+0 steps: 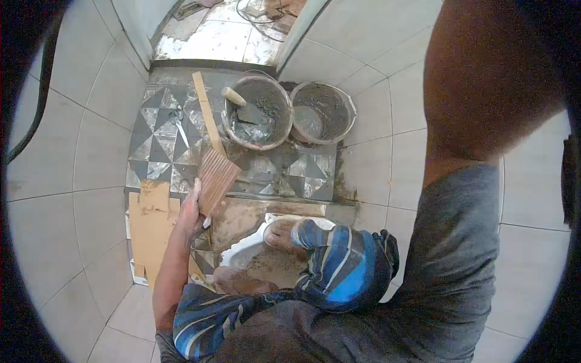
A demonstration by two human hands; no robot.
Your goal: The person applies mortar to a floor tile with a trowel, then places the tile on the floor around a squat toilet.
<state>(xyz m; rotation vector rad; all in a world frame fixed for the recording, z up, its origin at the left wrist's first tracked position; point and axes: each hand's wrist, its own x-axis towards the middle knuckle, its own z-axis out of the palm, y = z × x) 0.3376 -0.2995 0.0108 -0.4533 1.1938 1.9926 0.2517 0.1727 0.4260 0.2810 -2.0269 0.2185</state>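
Observation:
My left hand (190, 209) is closed around the edge of a reddish-brown tile piece (218, 180), its ribbed back turned up toward me. The tile is held over the floor, just below the end of a wooden strip (208, 112). My right arm rises at the right side of the view, and its hand is out of the picture. Ahead of the tile stands a bucket (273, 100) smeared with grey mortar. Inside it leans a trowel (233, 97) with a pale handle.
A second mortar-stained bucket (333, 109) touches the first. Brown cardboard (151, 227) lies at the left. Below me is a white squat toilet pan (245, 245), with my feet at it. A pointed metal tool (182, 132) rests on the patterned floor. Tiled walls close in both sides; a doorway opens ahead.

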